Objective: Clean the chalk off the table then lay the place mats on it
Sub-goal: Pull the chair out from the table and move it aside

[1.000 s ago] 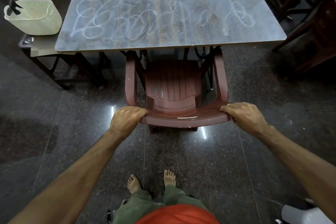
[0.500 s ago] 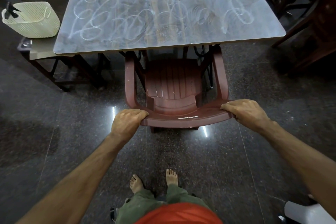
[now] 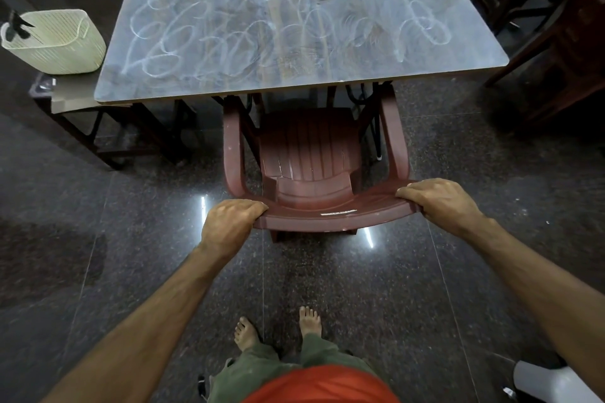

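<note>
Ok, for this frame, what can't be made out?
- Head view: the chair front sits under the table top, so its front legs are hidden.
- Both hands' fingertips curl behind the chair back: left hand, right hand.
- The basket hides its own contents.
- No place mats or cloth in frame.

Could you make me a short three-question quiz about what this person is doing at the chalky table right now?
1. True or false: both hands grip the top of the chair's backrest.
2. Multiple choice: the chalk scribbles on the table are A) wiped away, B) still covering it, C) hidden under place mats.
3. Fill in: the pale basket stands on a lower surface at the table's ____ side.

Key:
1. True: the left hand and right hand curl their fingers over the brown chair.
2. B: loops still cover the table; no mats are visible.
3. Left: the basket.
</note>
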